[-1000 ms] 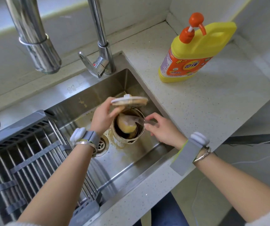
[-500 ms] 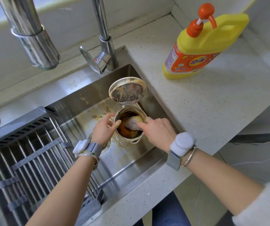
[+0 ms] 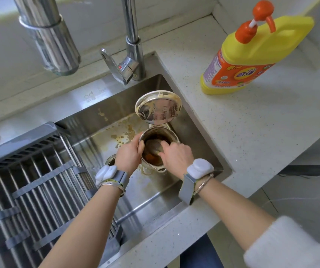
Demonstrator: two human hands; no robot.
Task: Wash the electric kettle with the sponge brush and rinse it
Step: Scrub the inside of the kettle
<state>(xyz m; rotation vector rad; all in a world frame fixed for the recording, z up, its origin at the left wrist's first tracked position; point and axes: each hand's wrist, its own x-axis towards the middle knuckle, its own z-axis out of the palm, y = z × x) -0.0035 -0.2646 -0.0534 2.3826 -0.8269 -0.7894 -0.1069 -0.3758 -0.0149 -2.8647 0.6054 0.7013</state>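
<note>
Standing upright in the steel sink (image 3: 199,151), toward the basin's 2 o'clock corner, the electric kettle (image 3: 169,135) has its hinged lid (image 3: 158,108) swung open and leaning back at 12 o'clock, the shiny underside streaked with brownish residue. The left hand (image 3: 129,153) wraps the kettle's rim and wall at 9 o'clock, thumb hooked over the edge, steadying it. The right hand (image 3: 176,157) reaches in from 4 o'clock with fingers curled around the handle of the sponge brush (image 3: 153,147), whose head sits down inside the dark, stained interior; the exact pinch is partly hidden by the knuckles. Brown splashes mark the sink floor at 10 o'clock from the kettle, and the drain (image 3: 110,161) lies just beside the left wrist. A folding rack (image 3: 29,180) covers the sink's left half, the tap (image 3: 130,60) rises at 12 o'clock, and a yellow detergent bottle (image 3: 252,59) stands on the bench (image 3: 252,136) at 2 o'clock.

The kettle looks rigid, thin-walled metal, fairly light when drained, and likely slick with wet residue. A grip around the body or its side handle seems safest; the open lid's hinge looks like the weak point and should not bear load. The sponge head is soft and will compress against the walls.
</note>
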